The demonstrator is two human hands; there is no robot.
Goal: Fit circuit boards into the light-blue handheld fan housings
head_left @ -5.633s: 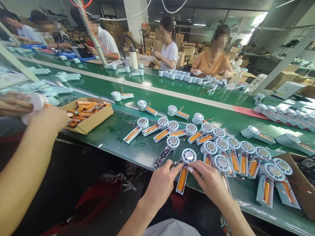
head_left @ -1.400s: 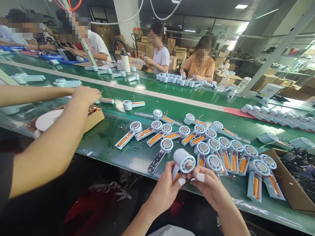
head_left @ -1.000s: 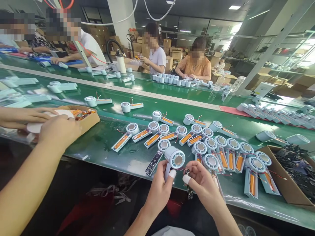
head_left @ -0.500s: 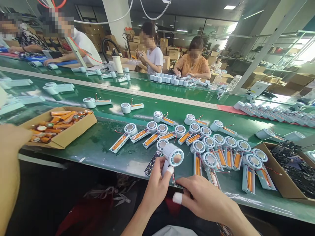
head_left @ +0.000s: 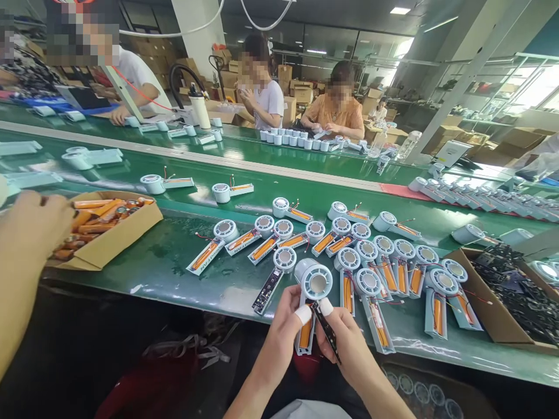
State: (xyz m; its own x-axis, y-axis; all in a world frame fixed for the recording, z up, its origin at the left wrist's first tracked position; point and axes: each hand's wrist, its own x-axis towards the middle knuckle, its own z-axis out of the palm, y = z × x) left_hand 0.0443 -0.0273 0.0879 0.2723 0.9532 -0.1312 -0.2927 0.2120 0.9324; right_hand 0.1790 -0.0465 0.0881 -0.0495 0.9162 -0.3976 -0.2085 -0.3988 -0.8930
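Observation:
Near the bench's front edge, my left hand (head_left: 286, 331) is closed around a light-blue handheld fan (head_left: 315, 280), its round head up and an orange battery showing in its handle. A dark circuit board (head_left: 326, 333) is pinched in my right hand (head_left: 345, 343), its upper end against the fan just below the head. Both thumbs have white coverings and meet near that spot. Just left of them, another fan (head_left: 285, 259) lies with a black board (head_left: 267, 291) along its handle. More fans (head_left: 367, 281) with orange batteries lie to the right.
A cardboard box of orange batteries (head_left: 126, 235) stands at left, with another person's hand (head_left: 43, 224) at it. At right is a box of black circuit boards (head_left: 489, 308). Across the green bench (head_left: 183, 285), several people work beside rows of fans (head_left: 297, 139).
My hands have come together at the fan, which now faces forward more upright. The board has risen into clear view. At left, the other person's hand has moved to the battery box.

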